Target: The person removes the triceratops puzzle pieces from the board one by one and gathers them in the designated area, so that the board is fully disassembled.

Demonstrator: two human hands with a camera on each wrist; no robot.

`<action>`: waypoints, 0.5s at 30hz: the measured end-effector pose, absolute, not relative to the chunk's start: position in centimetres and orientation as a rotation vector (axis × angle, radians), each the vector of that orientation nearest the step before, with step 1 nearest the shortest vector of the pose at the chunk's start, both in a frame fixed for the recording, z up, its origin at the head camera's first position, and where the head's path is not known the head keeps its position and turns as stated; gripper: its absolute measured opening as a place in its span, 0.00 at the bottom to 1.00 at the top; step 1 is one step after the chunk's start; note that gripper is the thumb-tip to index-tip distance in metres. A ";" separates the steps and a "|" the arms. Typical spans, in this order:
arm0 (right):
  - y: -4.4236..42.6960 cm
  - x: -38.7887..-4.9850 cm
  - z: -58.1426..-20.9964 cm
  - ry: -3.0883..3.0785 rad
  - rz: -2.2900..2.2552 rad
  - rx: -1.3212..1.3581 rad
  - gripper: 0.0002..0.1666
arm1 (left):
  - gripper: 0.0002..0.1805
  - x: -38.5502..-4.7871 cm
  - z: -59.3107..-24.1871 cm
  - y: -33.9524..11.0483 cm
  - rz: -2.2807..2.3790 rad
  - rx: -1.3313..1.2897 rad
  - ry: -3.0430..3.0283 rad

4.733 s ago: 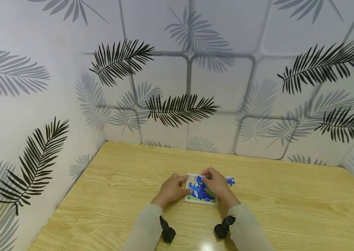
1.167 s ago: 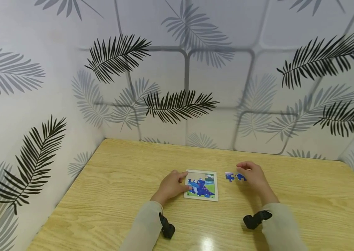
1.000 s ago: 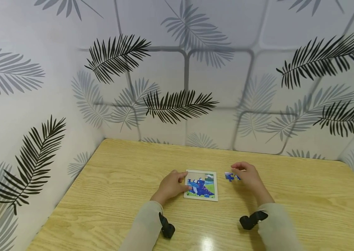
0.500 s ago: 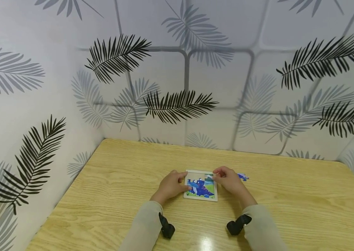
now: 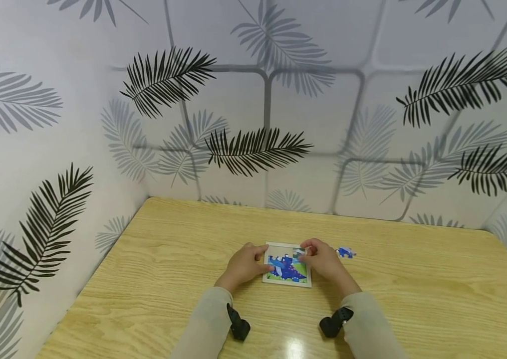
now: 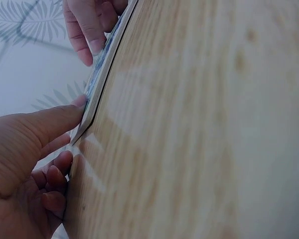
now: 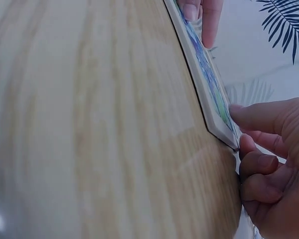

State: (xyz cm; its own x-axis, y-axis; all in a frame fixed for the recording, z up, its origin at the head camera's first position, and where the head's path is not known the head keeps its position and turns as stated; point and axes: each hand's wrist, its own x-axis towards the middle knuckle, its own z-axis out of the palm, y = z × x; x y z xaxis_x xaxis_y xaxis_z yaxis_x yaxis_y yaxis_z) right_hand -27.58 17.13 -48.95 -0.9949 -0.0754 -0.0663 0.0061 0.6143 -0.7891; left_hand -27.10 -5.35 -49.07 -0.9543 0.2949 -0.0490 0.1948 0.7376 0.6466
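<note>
A small square jigsaw puzzle in a pale frame lies on the table, showing a blue dinosaur; bare backing shows in its upper left. My left hand grips the frame's left side, index at the upper corner and thumb lower down. At the upper right of the picture, the thumb and index of my right hand pinch a puzzle piece mostly covered by the fingers. A loose blue puzzle piece lies just right of that hand. Both wrist views show the frame edge-on, with the left thumb and right thumb against it.
The wood-grain table reaches back to a wall with leaf patterns. Another wall stands at the left. Each wrist carries a black camera.
My right hand put a piece down at the right, then moved over the loose pieces and back left to the puzzle. One loose piece shows there now. My left hand stays on the frame.
</note>
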 end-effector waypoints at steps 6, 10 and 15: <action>16.9 -27.5 -48.8 2.768 -1.238 -0.062 0.17 | 0.35 -27.0 -48.9 -5.3 1.020 0.399 2.780; 16.8 -27.5 -48.6 2.777 -1.186 -0.063 0.17 | 0.35 -27.0 -48.9 -5.3 1.024 0.392 2.779; 16.6 -27.7 -48.4 2.779 -1.170 -0.068 0.16 | 0.35 -27.0 -48.7 -5.3 1.034 0.392 2.772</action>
State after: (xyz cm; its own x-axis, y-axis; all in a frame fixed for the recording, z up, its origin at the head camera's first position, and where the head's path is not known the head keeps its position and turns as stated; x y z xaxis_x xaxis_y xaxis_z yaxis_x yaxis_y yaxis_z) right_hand -27.66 16.62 -48.44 -0.9912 -0.0896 -0.0976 0.0072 0.6992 -0.7149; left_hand -26.96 -5.35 -48.74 -0.9534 0.2968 -0.0553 0.1881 0.7272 0.6602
